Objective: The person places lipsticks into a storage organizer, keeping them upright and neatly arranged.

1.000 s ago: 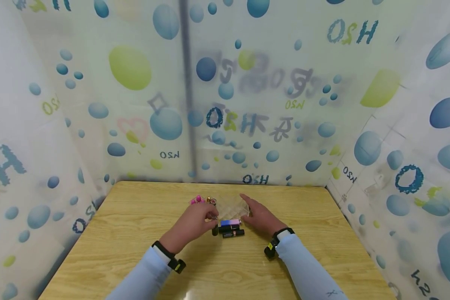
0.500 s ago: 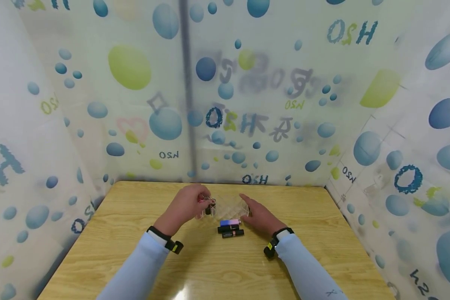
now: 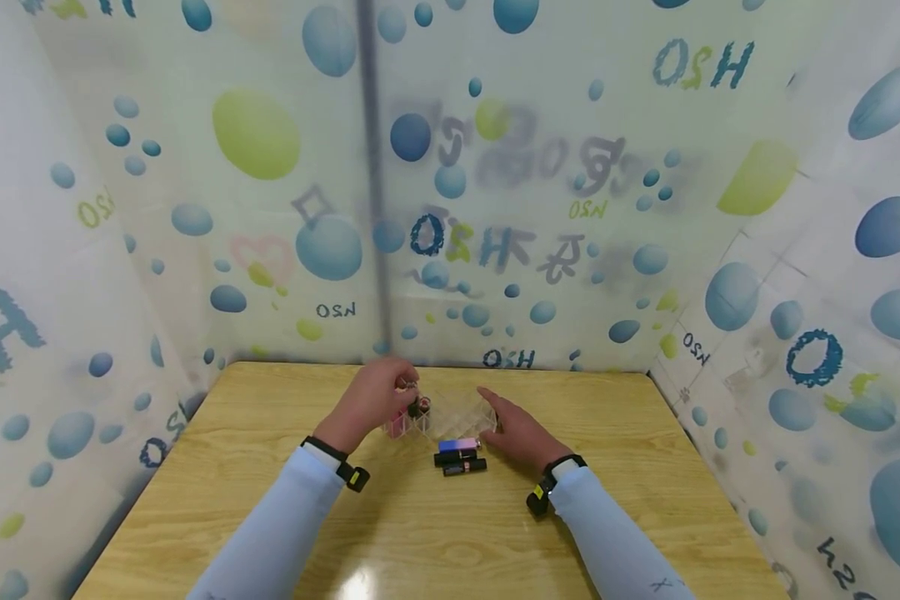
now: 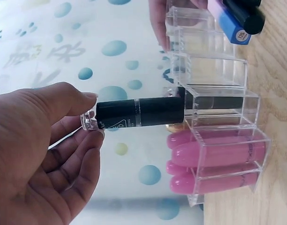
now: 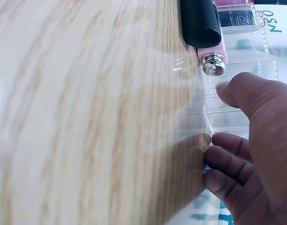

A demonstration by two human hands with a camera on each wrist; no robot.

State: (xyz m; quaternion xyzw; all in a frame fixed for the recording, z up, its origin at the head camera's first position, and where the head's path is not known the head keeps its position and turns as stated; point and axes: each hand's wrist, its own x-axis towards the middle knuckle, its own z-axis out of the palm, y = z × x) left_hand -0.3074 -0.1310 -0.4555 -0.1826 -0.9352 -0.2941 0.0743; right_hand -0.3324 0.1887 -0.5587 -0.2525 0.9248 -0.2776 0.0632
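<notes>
At the clear organizer [image 4: 213, 72]: your left grip [image 3: 373, 404] is clamped on a black lipstick [image 4: 159, 111].
Right end: your right grip [image 3: 523, 432], fingers apart, touches it.
Bench [image 3: 435, 542]: three cosmetics [image 3: 457, 457] lie together.

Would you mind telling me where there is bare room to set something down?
The table is bare left of the left hand, right of the right hand, and between the sleeves, nearer than the three loose tubes. It is crowded between the hands, around the organizer; behind that, only a narrow strip borders the backdrop.
</notes>
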